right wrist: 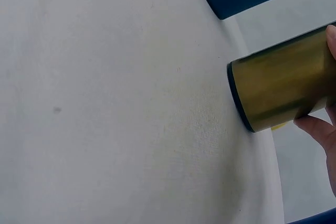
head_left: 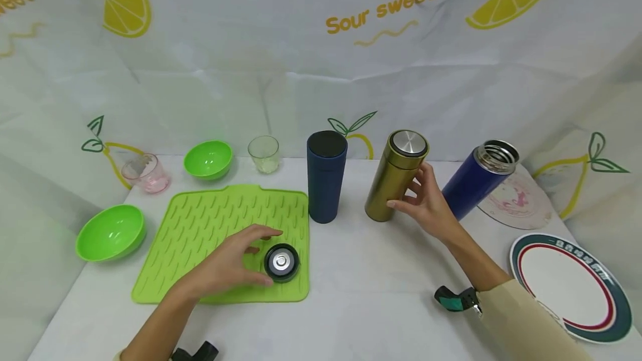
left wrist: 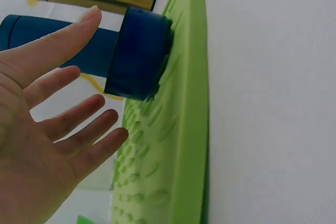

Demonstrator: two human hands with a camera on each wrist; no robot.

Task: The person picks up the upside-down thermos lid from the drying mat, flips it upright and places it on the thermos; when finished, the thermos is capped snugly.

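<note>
At the near right of the white table (head_left: 368, 305) lies a white plate (head_left: 567, 287) with a teal rim and a red inner ring. To its left, the left hand (head_left: 225, 269) is spread wide beside a round lid (head_left: 281, 262); the left wrist view shows a gap between its fingers and the lid, and nothing is held. The lid sits on the right part of a green ridged mat (head_left: 220, 238). Left of the mat stands a green bowl (head_left: 111, 233). Further back, the right hand (head_left: 426, 210) grips a gold bottle (head_left: 396, 177), thumb in front and fingers along its right side; the bottle's steel-topped cap is on and its base is at the table. Left of it, apart, stands a dark blue tumbler (head_left: 326, 183) with a black top, just beside the mat's right edge. On the other side, behind the right hand, stands a blue bottle (head_left: 473, 183), open at its steel mouth, near a pink-patterned disc (head_left: 519, 202). Farthest back on the table are a pink glass (head_left: 155, 177), a second green bowl (head_left: 208, 160) and a clear glass (head_left: 264, 155), before a lemon-printed white cloth (head_left: 225, 88).
</note>
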